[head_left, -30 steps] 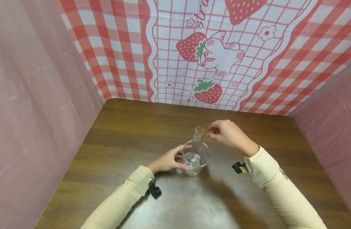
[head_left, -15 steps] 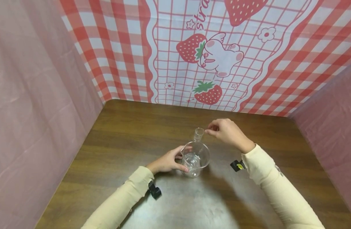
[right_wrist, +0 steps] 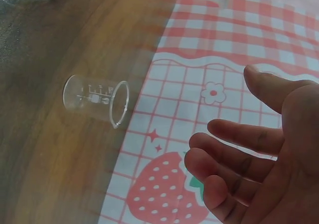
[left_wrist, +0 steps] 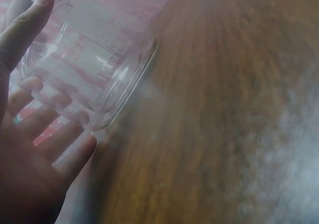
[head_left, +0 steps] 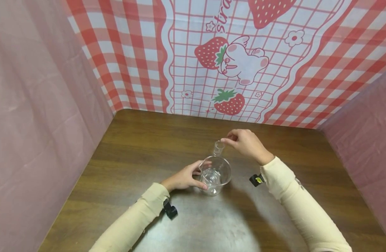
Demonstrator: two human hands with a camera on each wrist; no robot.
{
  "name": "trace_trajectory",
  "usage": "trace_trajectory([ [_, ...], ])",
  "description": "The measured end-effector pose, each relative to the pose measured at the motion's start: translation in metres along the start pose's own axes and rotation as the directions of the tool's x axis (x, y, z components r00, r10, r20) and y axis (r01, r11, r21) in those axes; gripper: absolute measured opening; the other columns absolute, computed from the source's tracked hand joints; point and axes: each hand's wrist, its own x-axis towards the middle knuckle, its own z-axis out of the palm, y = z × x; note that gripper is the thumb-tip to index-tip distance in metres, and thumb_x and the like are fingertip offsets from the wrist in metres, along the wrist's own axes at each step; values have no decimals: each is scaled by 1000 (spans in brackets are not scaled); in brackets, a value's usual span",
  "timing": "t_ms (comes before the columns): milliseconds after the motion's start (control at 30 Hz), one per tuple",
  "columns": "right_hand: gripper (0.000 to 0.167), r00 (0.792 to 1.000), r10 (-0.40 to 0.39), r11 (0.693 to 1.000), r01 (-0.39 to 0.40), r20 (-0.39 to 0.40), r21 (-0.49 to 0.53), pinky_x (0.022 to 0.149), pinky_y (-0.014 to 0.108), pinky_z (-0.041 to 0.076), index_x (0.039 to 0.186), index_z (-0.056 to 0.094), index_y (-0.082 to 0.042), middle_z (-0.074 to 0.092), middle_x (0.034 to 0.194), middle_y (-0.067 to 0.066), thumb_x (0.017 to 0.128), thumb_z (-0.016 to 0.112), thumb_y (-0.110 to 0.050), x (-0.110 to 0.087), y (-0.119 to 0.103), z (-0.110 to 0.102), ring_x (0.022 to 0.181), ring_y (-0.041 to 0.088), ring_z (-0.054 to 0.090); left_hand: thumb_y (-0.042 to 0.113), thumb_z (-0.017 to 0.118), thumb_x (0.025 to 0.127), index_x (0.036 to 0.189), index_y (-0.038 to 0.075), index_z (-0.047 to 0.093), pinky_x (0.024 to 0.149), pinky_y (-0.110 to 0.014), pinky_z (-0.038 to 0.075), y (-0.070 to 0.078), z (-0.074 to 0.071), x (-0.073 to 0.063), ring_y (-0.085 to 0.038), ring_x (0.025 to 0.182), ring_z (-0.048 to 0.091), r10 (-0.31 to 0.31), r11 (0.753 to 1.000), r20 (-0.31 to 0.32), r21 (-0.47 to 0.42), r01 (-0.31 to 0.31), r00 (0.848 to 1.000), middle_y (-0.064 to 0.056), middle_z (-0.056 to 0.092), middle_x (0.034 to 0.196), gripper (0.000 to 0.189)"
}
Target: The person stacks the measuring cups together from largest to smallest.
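Curving around the left side of the big beaker (head_left: 225,179), the left hand (head_left: 183,177) is holding it upright on the table (head_left: 142,143), thumb nearer the wearer, fingers beyond. In the head view, the right hand's (head_left: 247,144) fingertips are now overlapping the rim of the small beaker (head_left: 217,150), which is standing just beyond the big beaker; a second ago a gap was showing there. Both beakers and the left hand are staying put, so each beaker is now having a hand at it. In the left wrist view, fingers are showing through the big beaker's wall, the thumb lying opposite; how firmly they are pressing, I cannot tell. In the right wrist view, the fingers are bending loosely, the thumb well apart, and are holding nothing; the small beaker is standing apart from the big beaker.
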Motion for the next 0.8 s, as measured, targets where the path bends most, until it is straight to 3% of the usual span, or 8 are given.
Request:
trace_trajectory([
  [200, 34, 1000, 16, 1000, -16, -10, -5, 66, 38, 55, 98, 73, -6, 72, 80, 5, 90, 68, -39, 4, 6, 7, 71, 18, 65, 6, 80, 76, 146, 1, 36, 112, -39, 42, 31, -4, -9, -32, 138, 43, -31, 1000, 18, -1, 31, 999, -16, 42, 152, 83],
  [300, 33, 1000, 26, 1000, -27, -8, -8, 65, 37, 54, 99, 72, -5, 72, 79, 6, 89, 69, -36, 6, 9, 10, 70, 18, 64, 7, 80, 77, 146, 0, 36, 111, -38, 43, 34, -5, -9, -32, 138, 44, -28, 1000, 23, 10, 27, 999, -17, 42, 151, 82],
  [567, 34, 997, 75, 997, -75, 10, -6, 67, 40, 54, 101, 71, -3, 72, 82, 10, 89, 70, -35, 10, 15, 18, 73, 22, 65, 5, 81, 75, 148, 3, 34, 112, -39, 43, 2, 1, 1, -31, 138, 43, -26, 1000, 5, 5, 26, 1000, -15, 41, 153, 86],
  [800, 34, 996, 85, 996, -85, 19, 0, 71, 45, 56, 102, 71, -1, 74, 88, 13, 89, 70, -32, 15, 18, 31, 79, 27, 69, 9, 83, 74, 147, 8, 37, 110, -37, 44, -5, 1, 2, -27, 137, 45, -5, 1000, -6, -6, 5, 1000, -9, 44, 152, 86],
])
